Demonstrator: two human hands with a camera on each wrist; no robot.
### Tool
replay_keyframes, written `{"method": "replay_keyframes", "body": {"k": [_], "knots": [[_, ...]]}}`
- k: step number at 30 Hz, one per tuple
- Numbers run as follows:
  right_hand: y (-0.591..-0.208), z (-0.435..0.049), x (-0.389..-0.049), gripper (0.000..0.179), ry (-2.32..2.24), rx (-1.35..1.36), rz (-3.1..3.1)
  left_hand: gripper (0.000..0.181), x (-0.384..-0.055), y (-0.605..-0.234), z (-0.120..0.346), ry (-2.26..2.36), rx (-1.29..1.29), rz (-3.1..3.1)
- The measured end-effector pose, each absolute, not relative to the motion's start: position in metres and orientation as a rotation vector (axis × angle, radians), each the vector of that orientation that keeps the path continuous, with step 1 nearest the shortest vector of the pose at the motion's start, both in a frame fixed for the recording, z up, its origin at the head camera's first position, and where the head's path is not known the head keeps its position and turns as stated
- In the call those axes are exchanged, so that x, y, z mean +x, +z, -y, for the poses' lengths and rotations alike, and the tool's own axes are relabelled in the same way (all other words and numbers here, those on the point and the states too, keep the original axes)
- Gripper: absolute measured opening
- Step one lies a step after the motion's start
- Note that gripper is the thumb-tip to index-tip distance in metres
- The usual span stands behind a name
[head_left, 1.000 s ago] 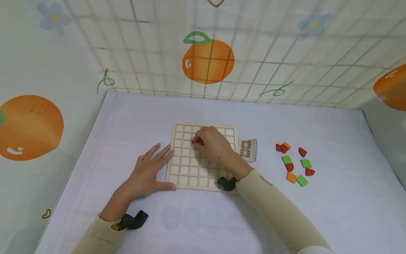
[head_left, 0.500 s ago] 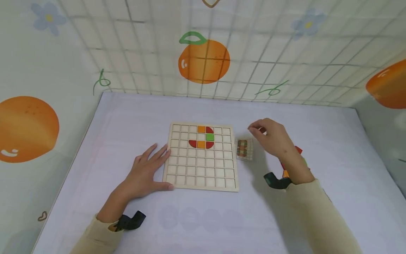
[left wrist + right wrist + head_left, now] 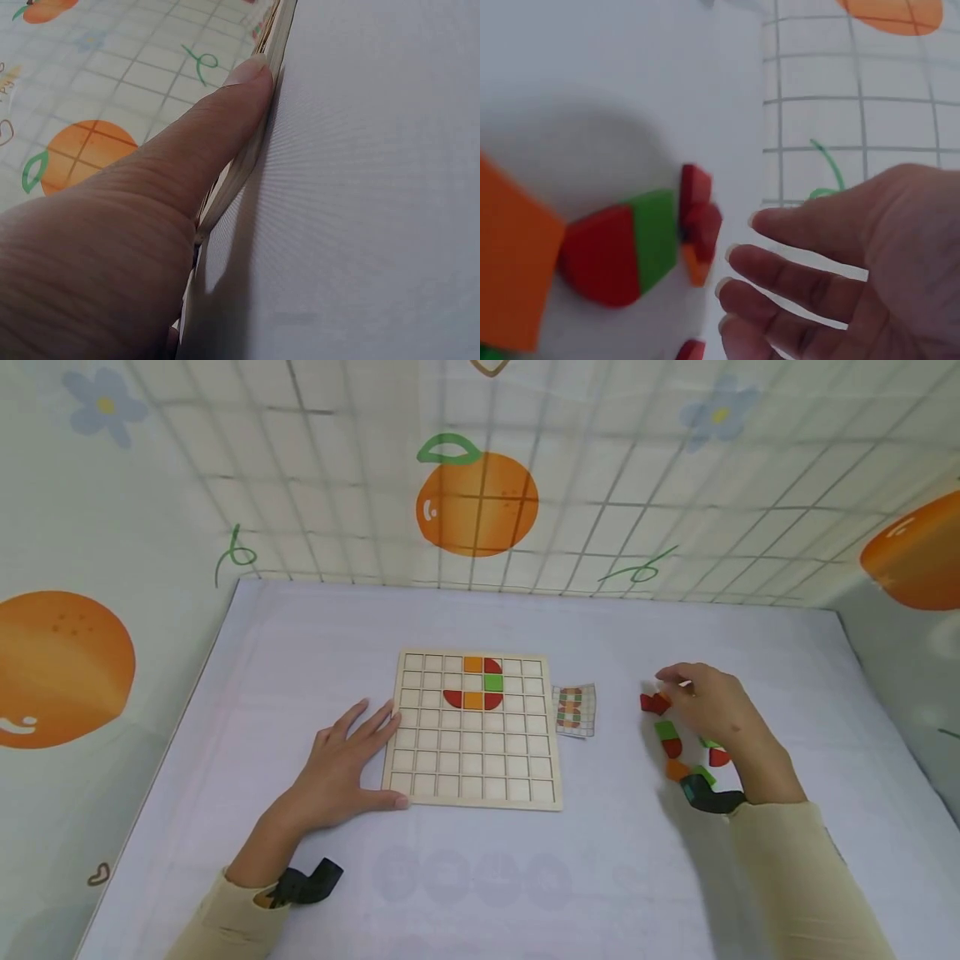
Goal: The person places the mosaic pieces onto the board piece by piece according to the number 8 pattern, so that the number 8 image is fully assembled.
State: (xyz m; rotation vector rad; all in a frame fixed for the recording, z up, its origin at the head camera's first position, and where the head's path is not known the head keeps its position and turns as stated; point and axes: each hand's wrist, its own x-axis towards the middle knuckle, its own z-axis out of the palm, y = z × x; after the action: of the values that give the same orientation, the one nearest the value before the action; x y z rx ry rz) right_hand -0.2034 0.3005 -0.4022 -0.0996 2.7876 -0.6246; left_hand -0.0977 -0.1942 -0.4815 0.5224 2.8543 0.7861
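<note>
My left hand (image 3: 337, 777) has its fingers spread along the left side of a wooden grid board (image 3: 450, 760); in the left wrist view its thumb (image 3: 217, 120) touches the board's edge. Cells of the board hold a green square (image 3: 492, 682), orange squares (image 3: 473, 700) and red quarter-round pieces (image 3: 492, 666). My right hand (image 3: 712, 710) is over the loose pieces at the right, beside two red ones (image 3: 649, 702). In the right wrist view its fingers (image 3: 757, 300) are apart with nothing between them, close to the red and orange pieces.
A small printed pattern card (image 3: 575, 710) lies just right of the board. Near the right hand are more loose pieces: a green square (image 3: 666, 730), a red quarter-round (image 3: 672, 748) and an orange square (image 3: 677, 769). A patterned wall stands behind the table.
My right hand has left the board, where a red quarter-round now sits in a cell, and has moved right over the loose pieces. The left hand stays at the board's edge.
</note>
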Motion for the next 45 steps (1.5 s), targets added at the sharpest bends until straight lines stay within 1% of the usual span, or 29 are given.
{"method": "replay_keyframes", "body": {"k": [6, 12, 14, 20, 24, 31, 45], "knots": [[-0.413, -0.314, -0.199, 0.035, -0.601, -0.222, -2.816, 0.113, -0.097, -0.483, 0.193, 0.807, 0.524, -2.851], [-0.412, -0.318, -0.189, 0.048, -0.609, -0.153, -2.764, 0.114, -0.097, -0.484, 0.194, 0.794, 0.519, -2.861], [-0.412, -0.319, -0.186, 0.05, -0.604, -0.121, -2.74, 0.115, -0.097, -0.484, 0.195, 0.795, 0.52, -2.863], [-0.413, -0.32, -0.177, 0.042, -0.566, -0.086, -2.708, 0.115, -0.098, -0.484, 0.195, 0.8, 0.523, -2.864], [-0.411, -0.316, -0.171, 0.04, -0.558, -0.133, -2.701, 0.115, -0.097, -0.482, 0.195, 0.797, 0.514, -2.855], [-0.411, -0.309, -0.17, 0.031, -0.547, -0.155, -2.684, 0.114, -0.097, -0.482, 0.194, 0.807, 0.507, -2.846], [-0.412, -0.311, -0.163, 0.031, -0.565, -0.092, -2.672, 0.114, -0.097, -0.482, 0.193, 0.812, 0.527, -2.845]]}}
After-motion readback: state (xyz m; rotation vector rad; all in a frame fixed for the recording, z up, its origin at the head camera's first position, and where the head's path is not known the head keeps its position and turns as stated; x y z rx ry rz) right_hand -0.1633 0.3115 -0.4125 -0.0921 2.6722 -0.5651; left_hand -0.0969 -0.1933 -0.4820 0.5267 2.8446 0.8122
